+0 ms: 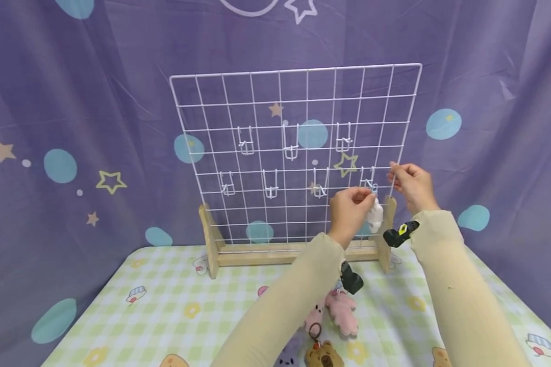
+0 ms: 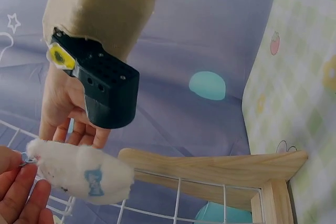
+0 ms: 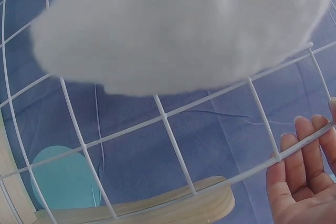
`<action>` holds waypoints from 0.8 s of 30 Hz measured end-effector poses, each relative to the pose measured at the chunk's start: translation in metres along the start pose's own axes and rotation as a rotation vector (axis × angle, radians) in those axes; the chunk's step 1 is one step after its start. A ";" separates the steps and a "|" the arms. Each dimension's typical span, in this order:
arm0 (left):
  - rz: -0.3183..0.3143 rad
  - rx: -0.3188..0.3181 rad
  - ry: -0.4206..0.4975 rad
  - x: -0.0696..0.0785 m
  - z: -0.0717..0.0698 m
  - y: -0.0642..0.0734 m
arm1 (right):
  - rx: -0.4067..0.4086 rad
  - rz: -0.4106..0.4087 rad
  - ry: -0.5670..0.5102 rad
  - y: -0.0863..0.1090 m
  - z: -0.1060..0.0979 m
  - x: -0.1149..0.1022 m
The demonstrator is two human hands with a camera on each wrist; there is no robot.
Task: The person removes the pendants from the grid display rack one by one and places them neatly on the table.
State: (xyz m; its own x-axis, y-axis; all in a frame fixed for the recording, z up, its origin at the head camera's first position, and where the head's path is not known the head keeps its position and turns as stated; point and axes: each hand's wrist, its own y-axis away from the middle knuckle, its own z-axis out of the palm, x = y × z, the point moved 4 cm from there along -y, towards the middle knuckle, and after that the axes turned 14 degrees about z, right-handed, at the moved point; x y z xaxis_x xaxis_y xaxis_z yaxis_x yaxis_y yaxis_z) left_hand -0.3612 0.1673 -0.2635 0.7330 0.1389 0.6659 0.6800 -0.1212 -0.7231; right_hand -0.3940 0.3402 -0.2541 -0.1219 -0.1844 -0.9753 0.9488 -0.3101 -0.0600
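Observation:
My left hand (image 1: 350, 211) pinches the light-blue clasp (image 1: 374, 189) of a small white plush keychain (image 1: 375, 216). The clasp is right at the rightmost lower hook (image 1: 366, 183) of the white wire grid (image 1: 307, 97). In the left wrist view the plush (image 2: 79, 171) hangs from the fingertips and shows a blue print on its fur. My right hand (image 1: 415, 186) grips the grid's right edge wire; the right wrist view shows its fingers (image 3: 304, 148) at that wire, with the white plush (image 3: 173, 30) large in front of the camera.
Several other white hooks (image 1: 291, 151) hang in two rows on the grid. A wooden stand (image 1: 257, 258) holds the grid upright on a checked tablecloth (image 1: 165, 295). Below my left arm lie a pink plush (image 1: 344, 313), a brown bear plush (image 1: 325, 355) and a purple plush (image 1: 288, 357).

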 end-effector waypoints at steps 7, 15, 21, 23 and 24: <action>0.052 -0.048 0.047 0.007 -0.006 0.012 | -0.002 -0.002 -0.017 0.000 0.000 0.000; 0.088 -0.145 0.113 0.017 -0.021 0.035 | -0.026 0.004 -0.043 0.001 0.002 0.002; 0.142 -0.207 0.105 0.025 -0.037 0.059 | -0.053 -0.007 -0.064 0.002 0.003 0.001; 0.168 -0.218 0.084 0.027 -0.042 0.067 | -0.062 -0.008 -0.067 0.002 0.003 0.001; 0.174 -0.221 0.078 0.028 -0.046 0.071 | -0.065 -0.007 -0.069 0.002 0.003 0.001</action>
State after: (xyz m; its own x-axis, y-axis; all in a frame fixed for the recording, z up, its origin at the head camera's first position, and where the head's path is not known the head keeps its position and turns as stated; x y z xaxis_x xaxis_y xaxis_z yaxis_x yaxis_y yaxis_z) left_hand -0.2913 0.1178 -0.2877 0.8323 0.0224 0.5539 0.5256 -0.3491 -0.7758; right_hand -0.3933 0.3363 -0.2543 -0.1467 -0.2469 -0.9579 0.9644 -0.2509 -0.0830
